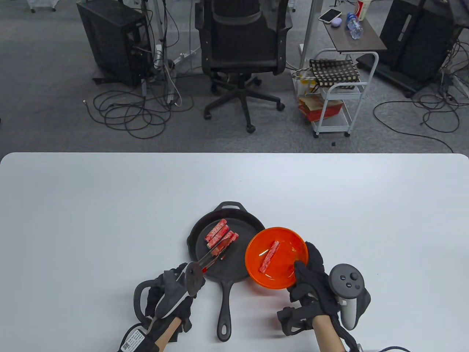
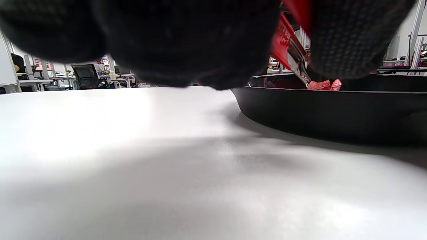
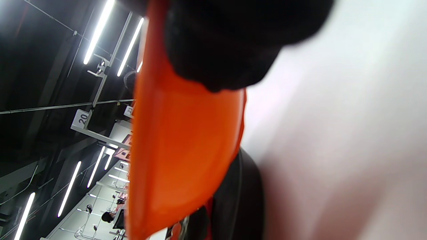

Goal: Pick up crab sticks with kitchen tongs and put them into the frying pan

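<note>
One crab stick (image 1: 270, 255) left in orange bowl (image 1: 293, 242) gripped by right hand (image 1: 311, 284) | left hand (image 1: 172, 293) squeezes tongs (image 1: 212, 255) in frying pan (image 1: 234, 271): release low | left wrist: sticks (image 2: 323, 85) inside pan | right wrist: keep bowl tilted steady.

Red crab sticks (image 1: 221, 234) in black frying pan (image 1: 234, 269), tongs (image 1: 212, 255) over them

Tongs (image 1: 214, 253) handles hidden by left hand (image 1: 172, 293)
</note>
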The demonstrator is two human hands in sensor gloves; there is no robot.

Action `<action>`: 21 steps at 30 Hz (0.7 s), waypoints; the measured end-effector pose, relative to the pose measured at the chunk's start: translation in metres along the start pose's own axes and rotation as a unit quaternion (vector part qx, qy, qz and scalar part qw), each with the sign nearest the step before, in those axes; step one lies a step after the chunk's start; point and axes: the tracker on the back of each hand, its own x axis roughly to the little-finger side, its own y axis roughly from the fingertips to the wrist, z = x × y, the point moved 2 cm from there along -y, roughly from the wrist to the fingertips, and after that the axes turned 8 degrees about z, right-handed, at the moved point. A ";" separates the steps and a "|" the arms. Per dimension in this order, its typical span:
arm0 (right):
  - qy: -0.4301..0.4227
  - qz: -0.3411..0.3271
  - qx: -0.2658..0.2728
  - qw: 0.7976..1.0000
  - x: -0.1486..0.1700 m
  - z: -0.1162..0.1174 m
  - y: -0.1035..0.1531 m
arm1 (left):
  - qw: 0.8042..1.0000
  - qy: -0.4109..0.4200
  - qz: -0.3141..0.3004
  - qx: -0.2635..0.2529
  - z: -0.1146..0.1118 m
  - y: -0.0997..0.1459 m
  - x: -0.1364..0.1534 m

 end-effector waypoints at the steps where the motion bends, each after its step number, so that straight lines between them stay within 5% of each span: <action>1: 0.000 0.000 0.000 1.000 0.000 0.000 0.000 | 1.000 -0.003 -0.001 -0.001 0.000 0.001 -0.001; 21: -0.003 0.000 0.001 1.000 0.000 0.000 0.000 | 1.000 -0.009 0.000 0.011 -0.002 0.003 -0.005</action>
